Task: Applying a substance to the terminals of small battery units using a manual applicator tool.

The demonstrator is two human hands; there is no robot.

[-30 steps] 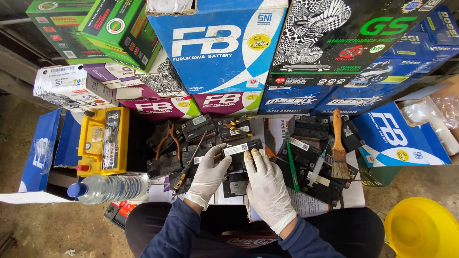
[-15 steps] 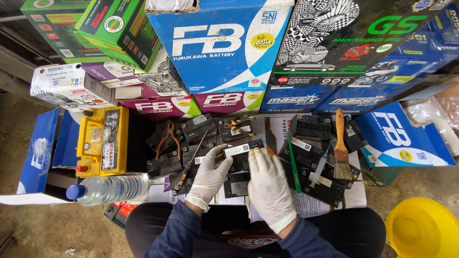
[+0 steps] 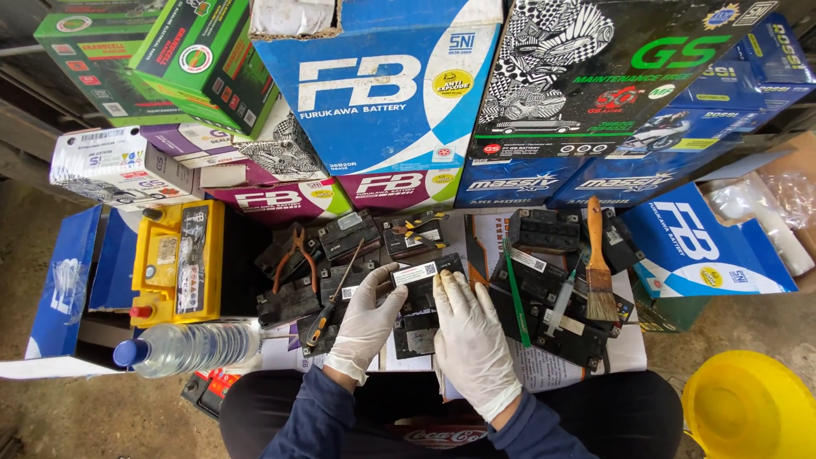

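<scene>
While both white-gloved hands close on a small black battery (image 3: 422, 285) with a white label, the left hand (image 3: 365, 327) gripping its left end and the right hand (image 3: 470, 340) laid over its right side, the work looks only partly done: the battery sits between the hands, just ahead of the person's knees, unopened as far as can be seen. Around the hands lie roughly ten more small black batteries (an exact count is hard), one yellow battery (image 3: 177, 263) and one water bottle (image 3: 191, 347) to the left, one pair of pliers (image 3: 293, 259), one screwdriver (image 3: 333, 299), and one paintbrush (image 3: 599, 276) and one yellow bucket (image 3: 748, 416) to the right.
</scene>
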